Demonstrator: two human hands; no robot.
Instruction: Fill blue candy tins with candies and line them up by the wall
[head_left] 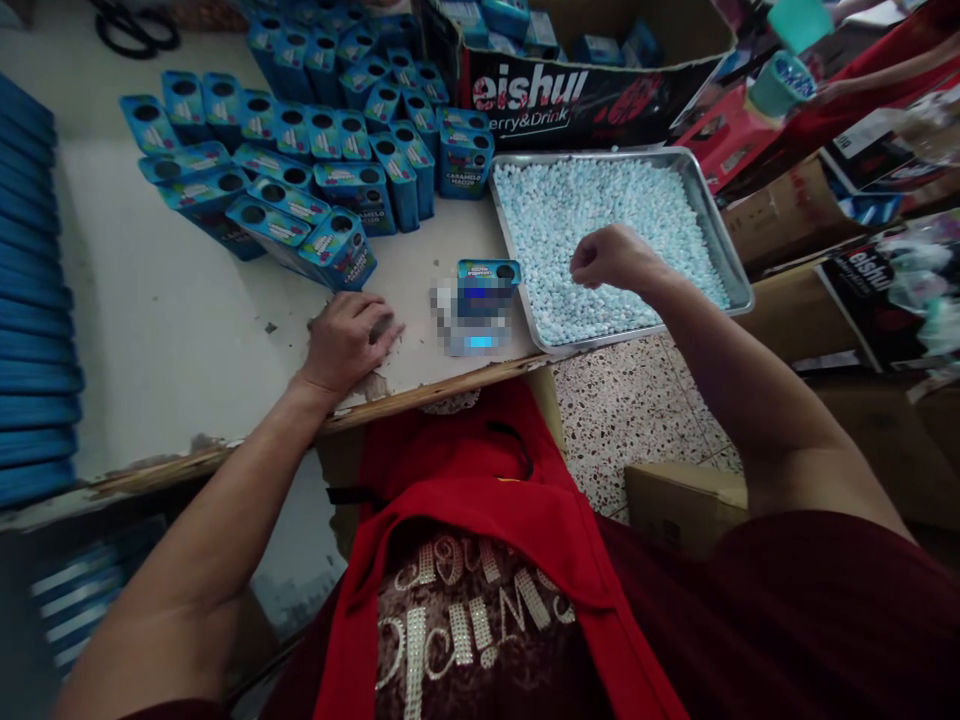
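My left hand (349, 338) rests on the white table near its front edge, just below a group of small blue candy boxes (349, 255). Its fingers lie on the tabletop, thumb apart, and no held object shows. Over a metal tray (739, 270) of pale blue and white candy pellets (622, 205), my right hand (615, 258) is closed with the fingers curled in; whatever they may hold is hidden. Between my hands, one blue candy box (489, 272) stands on a small device, probably a scale (480, 343), partly blurred out.
Many upright blue boxes with round dark holes on top (292, 130) fill the back. Behind the tray is a black printed carton (540, 100) holding more boxes. Flat blue stacks (34, 320) line the left; black scissors (135, 35) lie beyond. At right, another person's arm (862, 85) is near a green cup (784, 85).
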